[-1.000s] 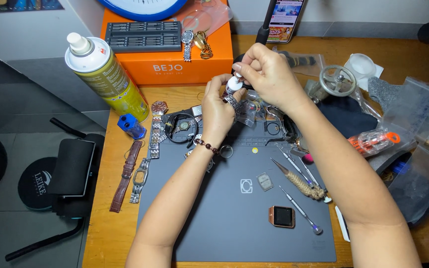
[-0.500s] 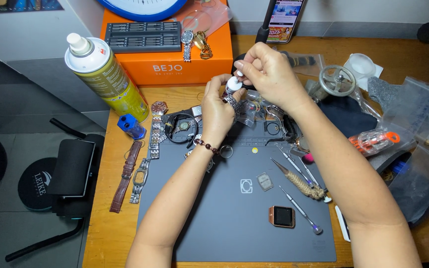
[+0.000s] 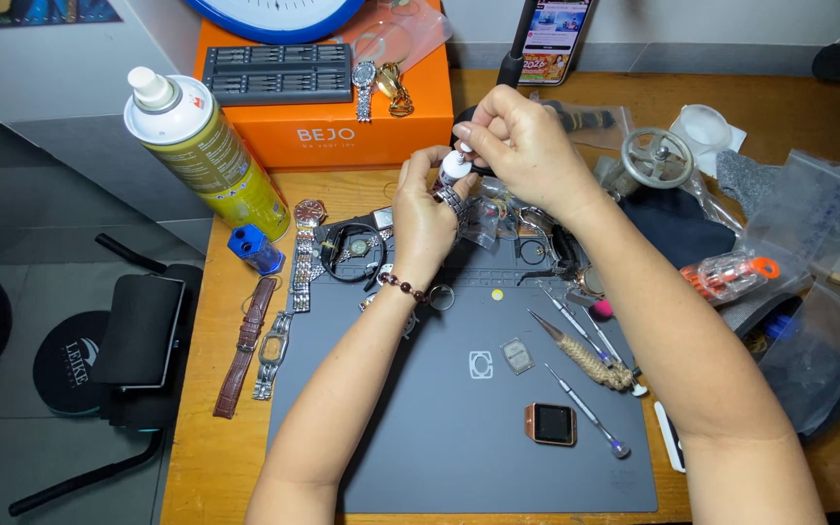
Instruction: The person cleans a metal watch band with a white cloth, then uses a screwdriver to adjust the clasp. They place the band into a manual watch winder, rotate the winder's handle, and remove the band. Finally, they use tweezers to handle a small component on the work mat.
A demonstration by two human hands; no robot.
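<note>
My left hand (image 3: 424, 206) holds a wristwatch with a metal link band (image 3: 452, 197) and a white round face, raised above the far edge of the grey work mat (image 3: 459, 437). My right hand (image 3: 522, 141) pinches at the top of that watch from the right, fingertips closed on its edge. A beaded bracelet sits on my left wrist. Both forearms reach in from the bottom of the view.
An orange box (image 3: 342, 107) with a bit tray and two watches stands behind. A spray can (image 3: 208, 156), blue sharpener (image 3: 255, 250), watch bands (image 3: 245, 345), a square smartwatch (image 3: 549, 424), small screwdrivers (image 3: 585, 408), plastic bags (image 3: 809, 321) and a phone on a stand (image 3: 556, 29) surround the mat.
</note>
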